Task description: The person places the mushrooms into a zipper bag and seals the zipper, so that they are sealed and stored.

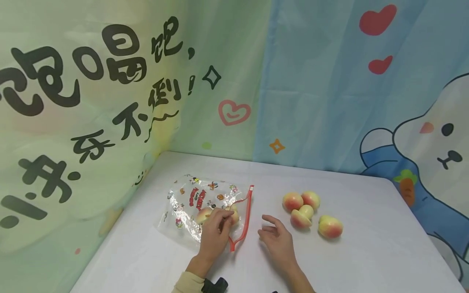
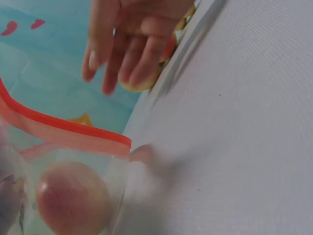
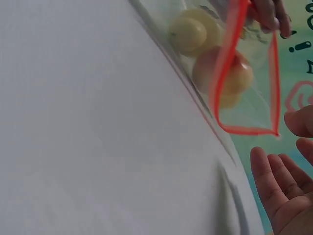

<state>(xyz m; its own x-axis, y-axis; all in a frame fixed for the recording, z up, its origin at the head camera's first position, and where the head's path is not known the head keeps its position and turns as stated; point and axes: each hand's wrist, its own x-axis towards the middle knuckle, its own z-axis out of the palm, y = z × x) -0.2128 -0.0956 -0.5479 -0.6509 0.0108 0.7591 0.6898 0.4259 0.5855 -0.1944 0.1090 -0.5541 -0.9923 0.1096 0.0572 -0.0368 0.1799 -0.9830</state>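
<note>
A clear zip bag [image 1: 183, 228] with a red zip edge [image 1: 248, 215] and cartoon print lies on the table, its mouth gaping toward the right. My left hand [image 1: 214, 234] pinches the film near that mouth. Inside are red-and-yellow toy mushrooms, one [image 3: 222, 73] plain through the plastic in the right wrist view. Just right of the bag, my right hand [image 1: 278, 242] is held with loosely bent fingers and nothing in them. Beyond it stand several more toy mushrooms: one [image 1: 301, 217] shows its pale stem, another [image 1: 330, 227] sits apart at the right.
A white-covered table [image 1: 366, 260] carries everything. Behind it hangs a printed cloth backdrop [image 1: 311, 101] with hearts, lettering and a cartoon bear; it also runs along the left side. A black strap [image 1: 216, 285] is on the left wrist.
</note>
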